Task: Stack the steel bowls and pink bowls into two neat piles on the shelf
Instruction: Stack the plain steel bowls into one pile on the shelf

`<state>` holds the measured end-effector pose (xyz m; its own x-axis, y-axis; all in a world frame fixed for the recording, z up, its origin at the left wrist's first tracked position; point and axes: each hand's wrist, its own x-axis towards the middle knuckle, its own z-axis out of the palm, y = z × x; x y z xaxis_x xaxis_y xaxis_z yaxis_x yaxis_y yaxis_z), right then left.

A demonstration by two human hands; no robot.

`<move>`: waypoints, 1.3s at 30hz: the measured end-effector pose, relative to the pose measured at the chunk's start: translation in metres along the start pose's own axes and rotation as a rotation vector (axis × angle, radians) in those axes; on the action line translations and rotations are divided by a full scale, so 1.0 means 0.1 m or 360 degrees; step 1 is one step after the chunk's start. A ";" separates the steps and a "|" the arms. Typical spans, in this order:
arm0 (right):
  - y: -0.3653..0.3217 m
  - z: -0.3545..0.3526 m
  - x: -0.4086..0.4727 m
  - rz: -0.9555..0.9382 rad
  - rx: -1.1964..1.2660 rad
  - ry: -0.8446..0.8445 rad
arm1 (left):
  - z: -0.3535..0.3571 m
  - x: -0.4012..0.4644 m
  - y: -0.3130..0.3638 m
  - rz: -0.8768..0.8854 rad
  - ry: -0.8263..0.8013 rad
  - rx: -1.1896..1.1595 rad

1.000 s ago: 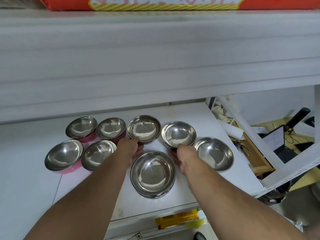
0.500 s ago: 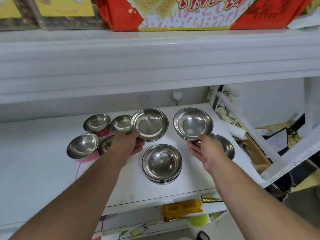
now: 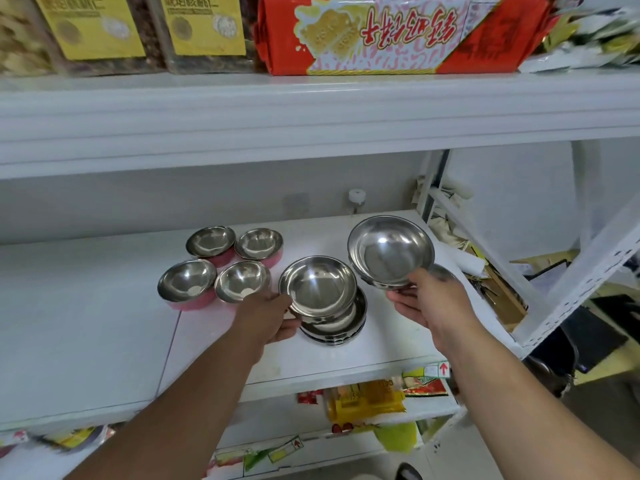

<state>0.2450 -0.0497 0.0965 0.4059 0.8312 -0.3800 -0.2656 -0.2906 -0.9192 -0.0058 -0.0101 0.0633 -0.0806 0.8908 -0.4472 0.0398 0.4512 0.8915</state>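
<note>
A: What surrounds the white shelf?
B: An upper shelf carries a red biscuit box and yellow-labelled jars.
A: And below?
B: Colourful snack packets. A white diagonal brace crosses at right, before a pale wall.

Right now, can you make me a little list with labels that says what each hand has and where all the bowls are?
left hand: grips a steel bowl over the steel pile
right hand: grips another steel bowl, raised and tilted
pink bowls: four, side by side, unstacked, left of the pile
shelf: white
hidden: one more steel bowl peeks out behind the right hand
</note>
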 end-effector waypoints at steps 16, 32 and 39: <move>0.10 0.13 -0.09 0.0069 -0.0206 -0.0163 | 0.21 -0.03 0.04 0.0031 -0.0017 0.0112; 0.24 0.32 -0.06 0.0183 -0.0436 -0.0382 | 0.10 0.11 -0.12 0.0045 0.0014 0.0210; 0.32 0.32 -0.05 0.0204 -0.0448 -0.0386 | 0.10 0.15 -0.21 -0.0014 0.0012 0.0215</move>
<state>0.2063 -0.0483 0.0727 0.1574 0.8579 -0.4892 -0.0368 -0.4899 -0.8710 0.0017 -0.0059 0.0376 -0.0888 0.8866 -0.4540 0.1725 0.4626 0.8696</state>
